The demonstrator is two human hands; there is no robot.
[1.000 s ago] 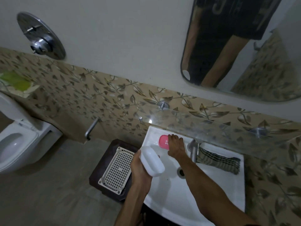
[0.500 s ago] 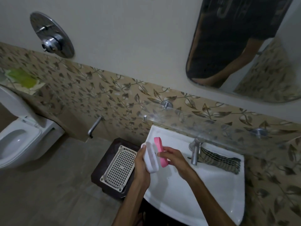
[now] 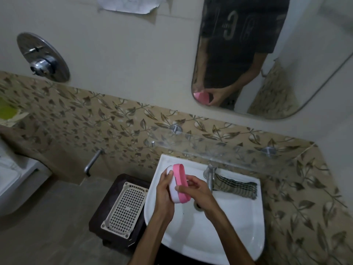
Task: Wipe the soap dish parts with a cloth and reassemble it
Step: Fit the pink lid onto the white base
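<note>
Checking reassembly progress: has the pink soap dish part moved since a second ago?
Yes. The pink part left the basin's back rim beside the tap; it's now held against the white part above the bowl.

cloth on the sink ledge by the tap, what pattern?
Dark and light checked weave on the cloth; head view, the only one.

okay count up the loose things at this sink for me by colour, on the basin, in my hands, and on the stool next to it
Pink: 1, the pink oval plastic soap dish half, held in both hands
White: 1, the white plastic soap dish half pressed against it
Dark striped: 1, the checked cloth on the white ceramic basin
Cream: 1, the perforated plastic tray on the dark stool
Total: 4
</note>
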